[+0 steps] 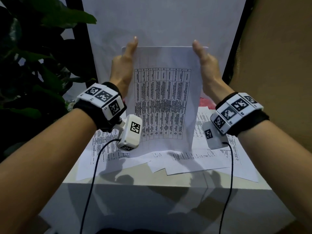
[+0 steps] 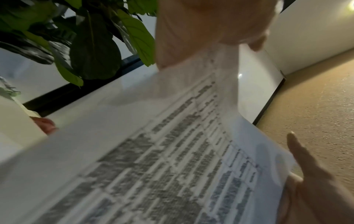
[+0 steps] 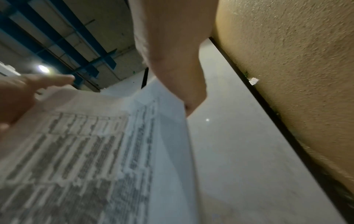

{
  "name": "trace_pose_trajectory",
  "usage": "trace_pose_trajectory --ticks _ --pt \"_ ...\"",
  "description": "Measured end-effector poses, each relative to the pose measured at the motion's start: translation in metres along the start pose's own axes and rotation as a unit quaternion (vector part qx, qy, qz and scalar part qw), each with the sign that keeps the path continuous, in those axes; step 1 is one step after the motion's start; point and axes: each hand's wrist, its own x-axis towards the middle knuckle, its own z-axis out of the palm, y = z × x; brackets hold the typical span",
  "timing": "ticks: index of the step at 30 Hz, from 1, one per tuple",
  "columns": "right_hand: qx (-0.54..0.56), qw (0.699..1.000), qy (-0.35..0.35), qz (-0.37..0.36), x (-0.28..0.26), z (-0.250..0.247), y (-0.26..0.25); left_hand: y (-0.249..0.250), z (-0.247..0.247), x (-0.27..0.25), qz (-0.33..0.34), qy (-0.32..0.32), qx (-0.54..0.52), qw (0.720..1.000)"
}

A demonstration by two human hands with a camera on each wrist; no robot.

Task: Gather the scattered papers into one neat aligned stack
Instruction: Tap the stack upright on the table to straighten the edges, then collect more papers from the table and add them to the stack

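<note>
A bundle of printed sheets with tables (image 1: 163,102) stands upright, its bottom edge on the scattered papers (image 1: 202,159) on the table. My left hand (image 1: 122,68) lies flat along the bundle's left edge and my right hand (image 1: 206,65) along its right edge, fingers straight and pointing up. The left wrist view shows the sheets (image 2: 153,166) running under my left palm (image 2: 201,30), with the right hand (image 2: 310,174) at the far edge. Seen from the right wrist, the sheets (image 3: 86,151) span from my right hand (image 3: 172,60) to the left hand (image 3: 19,97).
Loose printed pages (image 1: 108,149) lie fanned and overlapping across the white table (image 1: 152,200), some past its front edge. A leafy plant (image 1: 33,56) stands at the left, a tan wall (image 1: 278,48) at the right, a white backdrop (image 1: 160,22) behind. Something pink (image 1: 205,102) lies behind the papers.
</note>
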Motion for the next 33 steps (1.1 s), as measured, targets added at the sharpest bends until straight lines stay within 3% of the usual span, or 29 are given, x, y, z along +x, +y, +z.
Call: trace_pose_trajectory --ticks 3,6,9,13,16,20,25,30,33 --pt "-0.080 0.988 -0.122 0.042 -0.010 -0.019 0.029 -0.026 -0.013 -0.008 -0.033 -0.063 0.046 0.996" --pt "-0.200 0.948 -0.200 0.143 -0.033 -0.026 0.066 -0.067 -0.023 -0.029 -0.100 -0.120 0.148 0.977" --pt "-0.203 0.950 -0.179 0.158 -0.048 -0.023 0.078 -0.084 -0.025 -0.049 -0.124 -0.127 0.166 0.970" --pt "-0.123 0.978 -0.096 0.141 -0.040 -0.014 0.063 -0.068 -0.024 -0.040 -0.073 -0.093 0.116 0.986" --pt "-0.115 0.980 -0.096 0.134 -0.036 -0.007 0.060 -0.062 -0.026 -0.034 -0.005 -0.115 0.054 0.992" --pt "-0.127 0.966 -0.158 0.157 -0.050 -0.002 0.087 -0.105 -0.038 -0.039 -0.104 -0.113 0.104 0.983" --pt "-0.171 0.957 -0.161 0.168 -0.053 -0.008 0.100 -0.124 -0.069 -0.048 -0.176 -0.219 0.273 0.920" --pt "-0.199 0.954 -0.147 0.168 -0.041 -0.016 0.094 -0.145 -0.127 -0.037 -0.259 -0.180 0.559 0.766" --pt "-0.218 0.949 -0.141 0.178 -0.038 -0.019 0.097 -0.156 -0.141 -0.043 -0.290 -0.177 0.605 0.720"
